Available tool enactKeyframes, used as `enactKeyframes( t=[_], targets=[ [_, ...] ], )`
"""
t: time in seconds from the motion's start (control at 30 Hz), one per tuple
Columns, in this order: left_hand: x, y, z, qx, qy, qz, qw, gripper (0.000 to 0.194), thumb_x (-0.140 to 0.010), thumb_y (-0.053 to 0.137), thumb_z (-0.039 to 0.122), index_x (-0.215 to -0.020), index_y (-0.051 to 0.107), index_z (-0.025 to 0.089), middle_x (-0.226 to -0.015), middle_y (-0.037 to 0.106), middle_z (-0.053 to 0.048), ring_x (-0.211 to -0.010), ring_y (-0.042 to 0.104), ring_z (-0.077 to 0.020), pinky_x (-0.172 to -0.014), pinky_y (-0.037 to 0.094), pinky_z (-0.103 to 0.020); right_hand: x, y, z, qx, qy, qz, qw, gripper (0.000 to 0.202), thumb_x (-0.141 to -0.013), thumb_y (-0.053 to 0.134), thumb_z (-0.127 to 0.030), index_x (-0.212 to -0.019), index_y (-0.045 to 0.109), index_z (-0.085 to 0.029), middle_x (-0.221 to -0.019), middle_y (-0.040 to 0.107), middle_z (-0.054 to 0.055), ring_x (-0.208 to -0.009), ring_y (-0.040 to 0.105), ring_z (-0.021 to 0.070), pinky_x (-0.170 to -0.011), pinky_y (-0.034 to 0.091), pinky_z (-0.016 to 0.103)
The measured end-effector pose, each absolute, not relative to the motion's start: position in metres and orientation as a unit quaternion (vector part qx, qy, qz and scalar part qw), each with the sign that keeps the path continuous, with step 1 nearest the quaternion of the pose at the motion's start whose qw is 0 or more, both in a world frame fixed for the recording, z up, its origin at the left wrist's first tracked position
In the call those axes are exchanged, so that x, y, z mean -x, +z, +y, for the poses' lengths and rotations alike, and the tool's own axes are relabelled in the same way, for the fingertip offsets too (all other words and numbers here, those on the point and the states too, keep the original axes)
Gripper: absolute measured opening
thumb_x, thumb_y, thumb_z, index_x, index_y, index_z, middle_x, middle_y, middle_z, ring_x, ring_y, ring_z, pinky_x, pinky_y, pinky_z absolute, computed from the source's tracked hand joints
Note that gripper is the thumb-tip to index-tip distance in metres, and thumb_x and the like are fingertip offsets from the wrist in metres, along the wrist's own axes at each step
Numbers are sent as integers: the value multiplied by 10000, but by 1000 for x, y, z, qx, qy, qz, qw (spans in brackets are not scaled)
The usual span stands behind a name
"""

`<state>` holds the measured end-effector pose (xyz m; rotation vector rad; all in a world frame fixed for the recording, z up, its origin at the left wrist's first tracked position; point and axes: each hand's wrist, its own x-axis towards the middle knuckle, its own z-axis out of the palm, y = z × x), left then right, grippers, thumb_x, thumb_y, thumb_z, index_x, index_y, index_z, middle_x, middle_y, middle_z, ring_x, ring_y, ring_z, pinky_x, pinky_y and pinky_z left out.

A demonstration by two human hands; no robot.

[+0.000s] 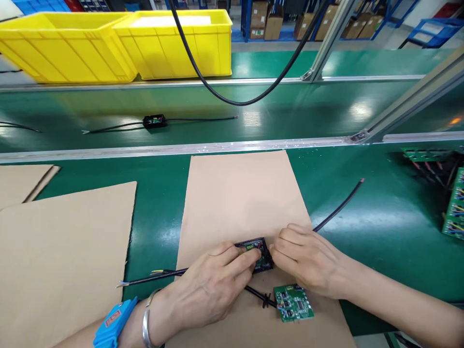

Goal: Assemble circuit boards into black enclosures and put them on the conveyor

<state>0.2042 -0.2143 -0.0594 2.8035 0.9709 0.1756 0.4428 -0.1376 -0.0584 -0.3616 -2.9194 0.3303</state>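
Observation:
A small open black plastic case (267, 261) with a circuit board inside lies on a cardboard sheet (242, 193). My left hand (217, 282) holds the case from the left, with fingertips pressing on the board in it. My right hand (308, 258) is closed at the case's right end around a black cable (339, 210), whose free end sticks out to the upper right. Its fingertips are partly hidden. Black cables with bare wire ends (155, 277) run out left from under my left hand. Below the case lies a green circuit board (294, 303) joined to a black cable with a knotted tie (267, 300).
More cardboard (68, 241) lies to the left. Past a metal rail (174, 148) sits another cabled black case (154, 121). Yellow bins (184, 50) stand at the back. A black cable loop (239, 103) hangs overhead. Several green boards (455, 208) are at the right edge.

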Motion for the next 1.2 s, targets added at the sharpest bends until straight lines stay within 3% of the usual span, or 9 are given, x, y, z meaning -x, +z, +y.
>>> enactKeyframes(
  t=[0.13, 0.3, 0.4, 0.53, 0.7, 0.83, 1.07, 1.2],
  targets=[
    [-203, -61, -215, -942, 48, 323, 81, 381, -873, 395, 46, -1202, 584, 87, -1366, 519, -96, -1030, 536, -226, -916, 465, -379, -443, -66, -131, 102, 104, -982, 124, 296, -984, 340, -95, -858, 601, -151, -805, 554, 54, -766, 410, 191, -688, 326, 352],
    [-202, -63, -216, -948, 41, 309, 62, 401, -893, 404, 97, -1264, 551, 68, -1473, 428, -99, -1099, 508, -256, -952, 447, -401, -447, -58, -125, 140, 224, -961, 79, 301, -887, 340, 3, -884, 609, -133, -791, 542, 61, -725, 388, 185, -621, 320, 324],
    [-202, -62, -216, -947, 31, 312, 72, 403, -898, 412, 119, -1275, 543, 66, -1495, 400, -100, -1130, 495, -257, -984, 426, -398, -447, -54, -125, 134, 222, -963, 71, 309, -868, 336, 19, -870, 604, -135, -782, 537, 63, -716, 387, 189, -603, 300, 325],
    [-206, -56, -216, -941, 28, 328, 83, 377, -906, 430, 168, -1249, 561, 80, -1471, 427, -96, -1156, 485, -263, -1008, 405, -400, -443, -57, -130, 142, 186, -970, 59, 297, -860, 336, 20, -808, 569, -156, -760, 520, 50, -692, 383, 188, -586, 285, 332],
    [-213, -50, -215, -938, 25, 337, 72, 358, -901, 434, 178, -1204, 584, 60, -1309, 565, -142, -1017, 550, -256, -951, 446, -399, -434, -56, -142, 190, 129, -973, 18, 167, -838, 458, -31, -791, 548, -163, -795, 534, 57, -726, 437, 206, -579, 311, 332],
    [-211, -50, -214, -938, 16, 335, 90, 335, -880, 449, 147, -1174, 599, 86, -1373, 529, -128, -1040, 558, -247, -953, 449, -397, -434, -50, -144, 210, 141, -967, -1, 171, -791, 490, -2, -787, 552, -162, -825, 550, 57, -741, 463, 200, -597, 339, 318],
    [-210, -50, -220, -937, 47, 346, 29, 490, -910, 342, 75, -1391, 432, 90, -1425, 499, -118, -1220, 517, -246, -994, 412, -391, -446, -58, -139, 225, 165, -959, 56, 214, -916, 403, -72, -855, 589, -156, -818, 546, 51, -752, 458, 186, -677, 365, 319],
    [-230, -57, -229, -915, 65, 396, -31, 503, -879, 296, 38, -1361, 419, -37, -1273, 606, -199, -1167, 565, -264, -976, 424, -382, -446, -62, -143, 202, 128, -968, 79, 268, -951, 362, -74, -823, 587, -146, -781, 535, 49, -698, 420, 184, -638, 335, 331]
  ],
)
